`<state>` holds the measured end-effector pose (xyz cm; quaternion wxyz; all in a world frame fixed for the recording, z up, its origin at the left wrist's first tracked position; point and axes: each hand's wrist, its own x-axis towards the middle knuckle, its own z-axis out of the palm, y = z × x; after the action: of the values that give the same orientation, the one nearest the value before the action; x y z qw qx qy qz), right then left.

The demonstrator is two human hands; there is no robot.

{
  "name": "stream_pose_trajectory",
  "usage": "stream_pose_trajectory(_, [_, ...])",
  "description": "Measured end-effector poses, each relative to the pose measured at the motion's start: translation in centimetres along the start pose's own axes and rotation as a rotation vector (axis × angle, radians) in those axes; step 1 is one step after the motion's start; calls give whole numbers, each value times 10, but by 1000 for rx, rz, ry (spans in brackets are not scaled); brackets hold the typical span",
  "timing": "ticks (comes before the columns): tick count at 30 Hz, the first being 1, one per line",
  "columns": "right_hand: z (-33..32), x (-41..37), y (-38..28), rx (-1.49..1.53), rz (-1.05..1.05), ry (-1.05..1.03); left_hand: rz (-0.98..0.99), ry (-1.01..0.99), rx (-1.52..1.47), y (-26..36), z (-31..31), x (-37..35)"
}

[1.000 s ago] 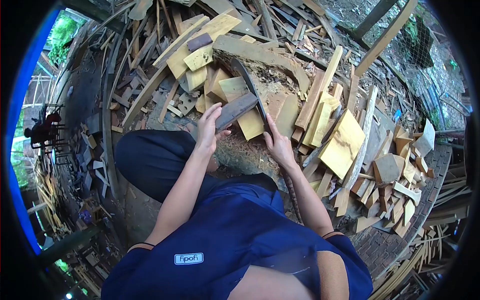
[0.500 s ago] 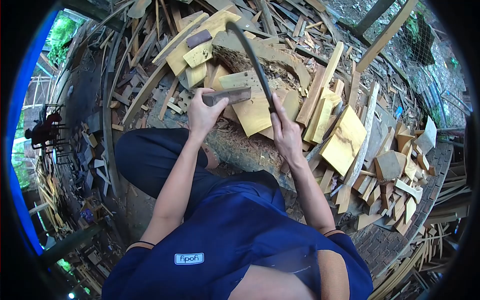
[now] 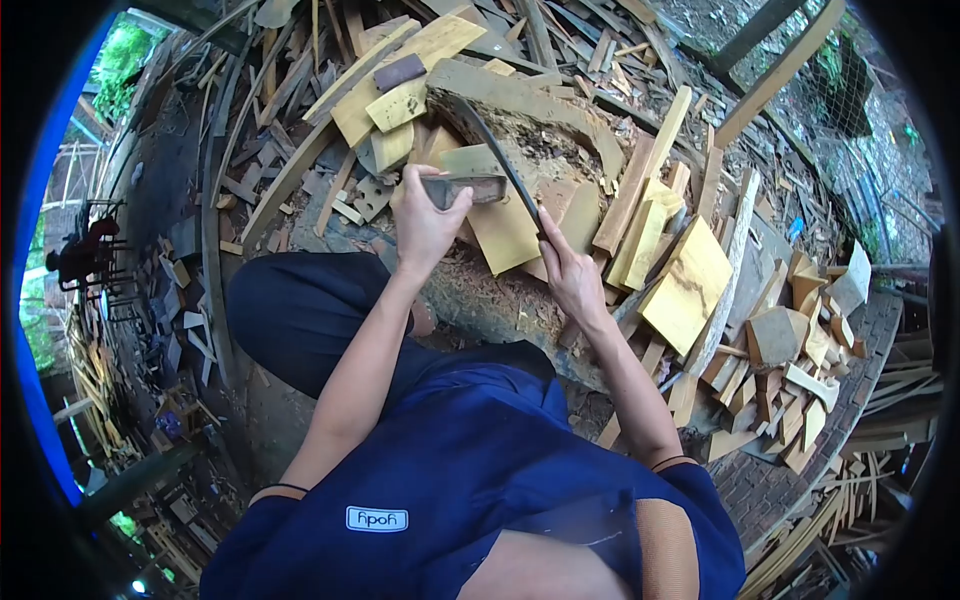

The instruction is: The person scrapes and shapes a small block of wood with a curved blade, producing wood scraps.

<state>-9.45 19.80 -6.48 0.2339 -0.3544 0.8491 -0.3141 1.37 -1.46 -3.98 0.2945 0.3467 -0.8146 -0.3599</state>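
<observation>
My left hand (image 3: 428,222) grips a dark grey wood block (image 3: 468,189) and holds it on edge over a big weathered log (image 3: 520,120). My right hand (image 3: 568,275) is closed around the handle of a long curved dark blade (image 3: 490,150). The blade's edge rests against the right end of the block. A pale yellow board (image 3: 505,232) lies on the log just under the block and between my hands.
Cut yellow boards (image 3: 690,285) and offcuts are heaped to the right and behind the log. Wood scraps (image 3: 790,350) cover the ground on the right. Planks and strips (image 3: 290,170) lie at the left. My dark blue trouser leg (image 3: 300,320) is folded below the log.
The blade, raised high half a second ago, has come down against the block. My left hand turned the block from flat to on edge and shifted it slightly up.
</observation>
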Motion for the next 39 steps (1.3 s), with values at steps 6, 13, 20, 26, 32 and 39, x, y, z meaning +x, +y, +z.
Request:
stream_pose_trajectory(6, [-33,3,-63,296,-322,328,-100,-35,-35,6,-9,-7])
stream_pose_trajectory(13, [-1,-6,16,5,-8,8,-48,-152,-45,25,-10,-11])
stream_pose_trajectory(20, [-32,-10,-47,287,-220,226,27,-61,-52,21,-10,-15])
stream_pose_trajectory(26, [-7,-6,-22,135,-201,300,-36,-147,-55,16,-11,3])
stream_pose_trajectory(32, [9,-4,-2,156,-15,76,-2,-157,-86,-6,-12,1])
stream_pose_trajectory(39, [-32,-4,-67,249,-376,408,-165,-291,148,30,-12,27])
